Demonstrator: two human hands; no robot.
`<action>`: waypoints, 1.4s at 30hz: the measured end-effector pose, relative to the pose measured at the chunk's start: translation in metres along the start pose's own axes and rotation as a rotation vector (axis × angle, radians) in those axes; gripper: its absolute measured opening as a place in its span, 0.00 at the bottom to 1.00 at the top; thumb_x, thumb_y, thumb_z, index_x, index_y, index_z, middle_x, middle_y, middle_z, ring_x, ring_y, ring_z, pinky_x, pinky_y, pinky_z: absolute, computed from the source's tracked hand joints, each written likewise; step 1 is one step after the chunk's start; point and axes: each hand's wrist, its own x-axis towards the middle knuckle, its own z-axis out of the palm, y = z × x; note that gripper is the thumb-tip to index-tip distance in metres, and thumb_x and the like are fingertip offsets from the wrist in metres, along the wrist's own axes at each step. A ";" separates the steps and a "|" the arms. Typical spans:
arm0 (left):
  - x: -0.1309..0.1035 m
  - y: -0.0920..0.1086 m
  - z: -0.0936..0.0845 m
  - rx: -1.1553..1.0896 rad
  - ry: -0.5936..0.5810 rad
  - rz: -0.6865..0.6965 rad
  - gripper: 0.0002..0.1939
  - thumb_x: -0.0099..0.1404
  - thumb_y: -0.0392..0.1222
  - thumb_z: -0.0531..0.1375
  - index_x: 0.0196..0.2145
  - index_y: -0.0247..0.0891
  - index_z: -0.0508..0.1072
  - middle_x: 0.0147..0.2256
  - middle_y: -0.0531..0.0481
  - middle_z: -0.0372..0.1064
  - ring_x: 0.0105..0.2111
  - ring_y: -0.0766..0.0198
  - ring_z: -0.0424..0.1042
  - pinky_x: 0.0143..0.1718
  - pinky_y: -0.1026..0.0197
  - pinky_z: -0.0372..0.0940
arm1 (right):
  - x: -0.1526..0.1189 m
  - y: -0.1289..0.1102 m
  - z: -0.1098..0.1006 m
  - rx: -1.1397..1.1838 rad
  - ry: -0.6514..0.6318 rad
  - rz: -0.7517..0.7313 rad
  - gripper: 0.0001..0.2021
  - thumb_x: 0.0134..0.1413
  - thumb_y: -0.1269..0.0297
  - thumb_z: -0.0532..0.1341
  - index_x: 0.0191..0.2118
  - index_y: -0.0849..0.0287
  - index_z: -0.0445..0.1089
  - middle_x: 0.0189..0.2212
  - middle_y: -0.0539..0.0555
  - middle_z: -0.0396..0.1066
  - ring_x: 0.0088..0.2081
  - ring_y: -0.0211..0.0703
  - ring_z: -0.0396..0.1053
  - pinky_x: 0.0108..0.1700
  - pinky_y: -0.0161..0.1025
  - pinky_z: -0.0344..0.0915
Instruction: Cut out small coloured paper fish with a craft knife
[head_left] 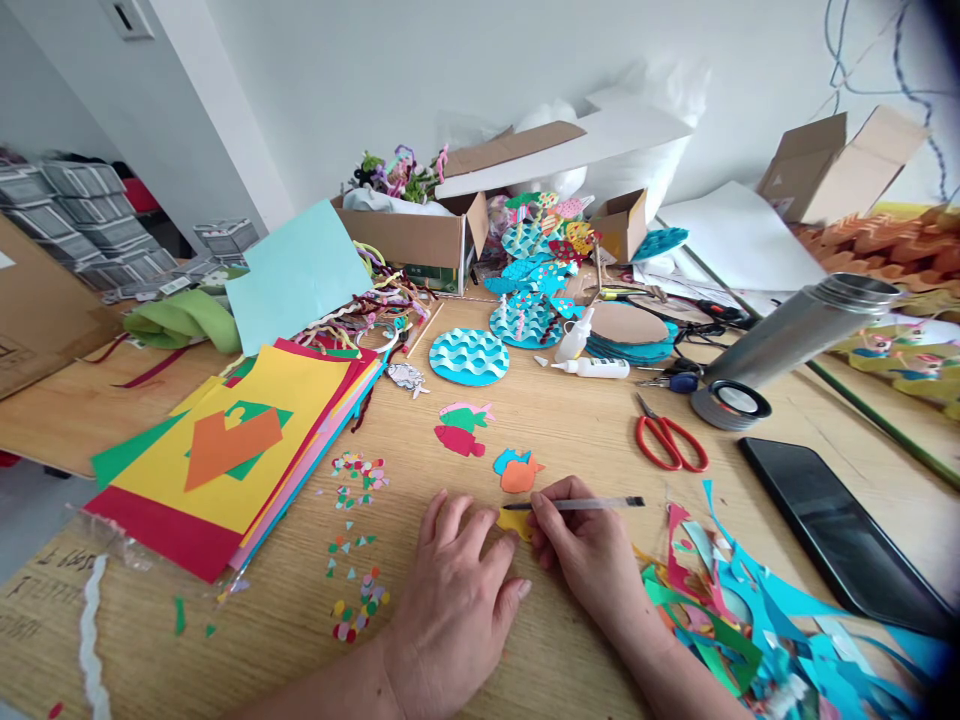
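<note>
A: Where's the yellow paper piece (516,523)?
B: Between the two hands, lying on the bench (570,420) and partly hidden by fingers. The left hand (459,590) is spread palm-down, its forefinger seemingly at the paper's near edge, likely to stop something so light from sliding.
A: And the right hand (583,545)?
B: Its thumb and forefinger pinch a slim pen (592,504) with a greyish barrel, held low, perhaps for fine control. The tip is at the paper's far side.
A: What's just beyond the fingers?
B: An orange cutout (519,474), flat and smooth, overlapping a blue one; farther and leftward, a red fish cutout (459,440) with a forked-looking tail. They may be set there to stay within reach.
A: And right of the right fingers?
B: Curling, ragged paper scraps (757,630), perhaps pushed aside to free working room. Beyond them, scissors (667,435) with glossy red loops face handles-first toward the hands.
</note>
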 end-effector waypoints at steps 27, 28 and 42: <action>0.001 0.000 -0.001 -0.024 -0.002 -0.005 0.10 0.69 0.44 0.58 0.47 0.43 0.72 0.51 0.48 0.64 0.55 0.49 0.57 0.62 0.38 0.50 | 0.000 0.002 -0.002 0.001 -0.005 0.008 0.19 0.54 0.44 0.62 0.29 0.56 0.64 0.15 0.46 0.66 0.14 0.35 0.62 0.17 0.30 0.58; 0.001 0.000 -0.002 -0.023 -0.001 -0.003 0.10 0.68 0.44 0.58 0.47 0.43 0.72 0.51 0.48 0.64 0.55 0.49 0.57 0.62 0.38 0.49 | 0.000 0.002 -0.002 0.005 -0.007 0.006 0.19 0.54 0.44 0.62 0.29 0.56 0.64 0.15 0.46 0.66 0.14 0.35 0.62 0.17 0.30 0.58; 0.001 0.001 -0.001 -0.025 0.027 0.008 0.10 0.67 0.43 0.59 0.46 0.44 0.72 0.51 0.48 0.65 0.54 0.49 0.58 0.61 0.38 0.52 | 0.000 0.001 -0.001 -0.006 -0.002 0.013 0.19 0.54 0.44 0.62 0.29 0.56 0.64 0.14 0.45 0.66 0.14 0.36 0.62 0.16 0.31 0.58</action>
